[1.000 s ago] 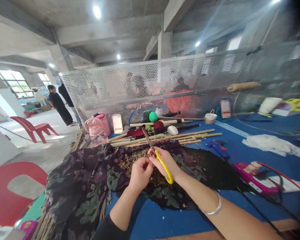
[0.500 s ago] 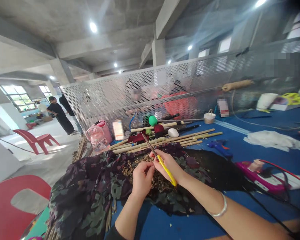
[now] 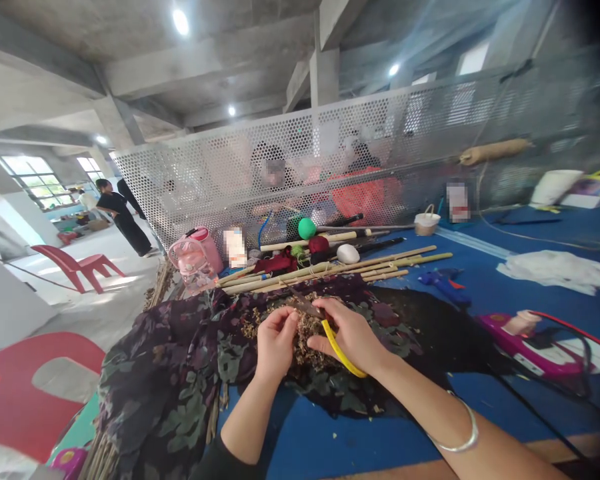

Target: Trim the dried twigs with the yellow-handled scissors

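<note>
My right hand [image 3: 354, 337] is closed around yellow-handled scissors [image 3: 339, 348], their dark blades pointing forward and left over a heap of dried brown plant pieces [image 3: 316, 358]. Thumb and fingertips of my left hand [image 3: 275, 343] are pinched together at the heap's left side, a little apart from the blades. What sits in that pinch is too small to make out. Under the heap lies a dark cloth with a leaf pattern [image 3: 185, 360], spread over the blue table [image 3: 353, 440]. A silver bangle [image 3: 463, 433] circles my right forearm.
Beyond the cloth lie several bamboo sticks [image 3: 405, 260], a green ball [image 3: 307, 229] and a white ball [image 3: 349, 254]. A perforated metal screen [image 3: 205, 173] stands behind. To the right are a blue glue gun [image 3: 445, 287], white gloves [image 3: 555, 270] and a magenta power strip [image 3: 520, 350].
The scissors have swung down from pointing up and forward to lying low over the dried plant heap. My hands have moved apart slightly, and the camera view has shifted.
</note>
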{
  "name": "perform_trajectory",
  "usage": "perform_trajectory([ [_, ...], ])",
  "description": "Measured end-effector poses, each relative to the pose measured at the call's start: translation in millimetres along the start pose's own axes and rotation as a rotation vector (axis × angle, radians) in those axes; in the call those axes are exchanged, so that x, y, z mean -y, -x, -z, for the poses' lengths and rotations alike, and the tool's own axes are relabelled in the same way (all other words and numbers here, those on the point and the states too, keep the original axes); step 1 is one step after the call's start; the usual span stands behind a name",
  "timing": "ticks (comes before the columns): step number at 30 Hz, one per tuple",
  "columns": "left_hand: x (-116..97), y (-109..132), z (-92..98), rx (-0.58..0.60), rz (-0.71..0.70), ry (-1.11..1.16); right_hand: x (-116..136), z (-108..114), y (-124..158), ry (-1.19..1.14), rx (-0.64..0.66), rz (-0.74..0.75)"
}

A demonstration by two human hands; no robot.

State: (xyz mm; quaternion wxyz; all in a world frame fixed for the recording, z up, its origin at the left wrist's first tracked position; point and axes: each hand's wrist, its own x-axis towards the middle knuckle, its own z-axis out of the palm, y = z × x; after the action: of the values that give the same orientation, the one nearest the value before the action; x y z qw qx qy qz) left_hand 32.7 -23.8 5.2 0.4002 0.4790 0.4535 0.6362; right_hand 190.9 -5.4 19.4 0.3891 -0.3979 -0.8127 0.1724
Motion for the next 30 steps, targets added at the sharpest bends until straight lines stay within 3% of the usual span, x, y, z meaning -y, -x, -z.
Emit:
perform_trajectory([
  [6,-1.9,2.4,-0.6,-0.034,0.042,0.079,1.0,-2.4,3.8,0.043,0.064,0.047],
  [15,-0.6,8.0,-0.9,-0.048,-0.047,-0.030,0.8,-3.8,5.6,0.057,0.053,0.093],
  [22,0.9,7.2,-1.3,-0.043,-0.125,-0.115,-3.8,-4.0,6.8,0.223,0.063,0.067],
  [30,3.3,3.1,0.3,-0.047,-0.132,-0.209,-13.4,-6.3,5.3,0.211,0.066,0.088],
])
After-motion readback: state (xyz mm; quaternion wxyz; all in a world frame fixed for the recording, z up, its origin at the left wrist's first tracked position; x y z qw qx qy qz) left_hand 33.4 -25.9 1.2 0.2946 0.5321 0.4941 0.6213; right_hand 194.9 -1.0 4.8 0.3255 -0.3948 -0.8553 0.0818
